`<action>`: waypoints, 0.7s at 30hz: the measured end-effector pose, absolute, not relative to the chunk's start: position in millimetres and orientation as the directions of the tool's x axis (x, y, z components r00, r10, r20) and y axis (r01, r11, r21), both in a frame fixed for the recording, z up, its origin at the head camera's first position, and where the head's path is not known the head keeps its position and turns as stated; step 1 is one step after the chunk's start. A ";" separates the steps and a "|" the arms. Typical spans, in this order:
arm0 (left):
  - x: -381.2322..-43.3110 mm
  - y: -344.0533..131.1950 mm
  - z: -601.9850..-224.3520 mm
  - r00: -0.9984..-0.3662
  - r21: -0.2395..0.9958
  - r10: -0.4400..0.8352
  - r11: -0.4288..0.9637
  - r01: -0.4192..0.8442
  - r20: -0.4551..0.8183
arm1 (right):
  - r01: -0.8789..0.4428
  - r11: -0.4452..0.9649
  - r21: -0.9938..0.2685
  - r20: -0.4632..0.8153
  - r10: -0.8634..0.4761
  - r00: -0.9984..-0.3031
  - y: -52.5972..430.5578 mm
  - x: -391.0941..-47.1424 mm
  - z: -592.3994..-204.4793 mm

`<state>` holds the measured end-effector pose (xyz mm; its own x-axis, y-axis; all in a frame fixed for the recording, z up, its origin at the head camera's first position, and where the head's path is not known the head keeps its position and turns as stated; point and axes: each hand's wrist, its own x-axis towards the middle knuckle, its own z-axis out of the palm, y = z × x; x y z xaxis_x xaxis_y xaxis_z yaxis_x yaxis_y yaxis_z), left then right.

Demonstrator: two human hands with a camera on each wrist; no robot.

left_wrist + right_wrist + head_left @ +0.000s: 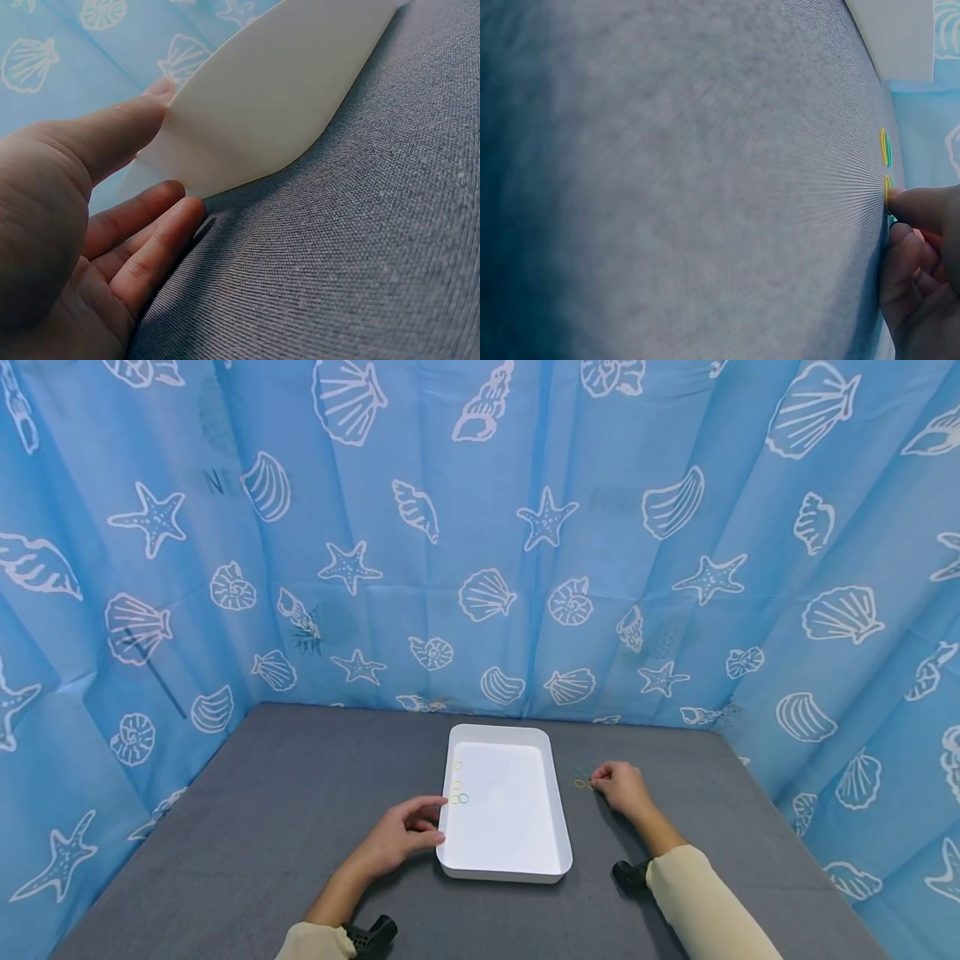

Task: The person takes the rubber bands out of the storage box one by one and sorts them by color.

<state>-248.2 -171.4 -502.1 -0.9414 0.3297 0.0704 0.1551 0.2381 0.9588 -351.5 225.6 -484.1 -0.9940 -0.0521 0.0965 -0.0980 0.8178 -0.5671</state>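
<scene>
My left hand [397, 839] rests at the left wall of a white tray [510, 874]. In the left wrist view its thumb lies at the rim and other fingertips touch low on the outer wall. Inside the tray, near that wall, lie several thin rings like small rubber bands, among them a yellow one [458, 766] and a teal one [463, 798]. Right of the tray, my right hand [622, 787] is down at the table, pinching at a yellow rubber band [887, 193]. Beside it lie more bands, including another yellow one [579, 783]. The right fingertips partly hide this group.
A grey cloth [315, 785] covers the table under the tray. Blue curtains [517, 635] with white shells and starfish hang along the back and both sides. A black wrist device [371, 935] sits on the left arm, another [632, 875] on the right.
</scene>
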 end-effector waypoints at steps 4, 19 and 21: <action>-247.9 -171.6 -501.4 -0.941 0.959 0.330 0.240 0.154 0.068 | -0.098 0.821 -0.563 0.114 -0.041 -0.993 226.3 -352.3 -485.6; -247.5 -171.5 -500.0 -0.942 0.958 0.330 0.244 0.152 0.065 | -0.027 0.615 -0.788 0.042 0.009 -0.999 229.0 -353.8 -478.5; -247.6 -171.4 -499.8 -0.941 0.959 0.331 0.241 0.152 0.066 | -0.020 0.601 -0.799 0.041 0.021 -0.999 227.6 -355.6 -475.0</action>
<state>-247.6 -171.4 -499.8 -0.9415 0.3306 0.0659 0.1518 0.2413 0.9585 -355.6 227.6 -475.0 -0.9989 0.0212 0.0409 -0.0199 0.6011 -0.7989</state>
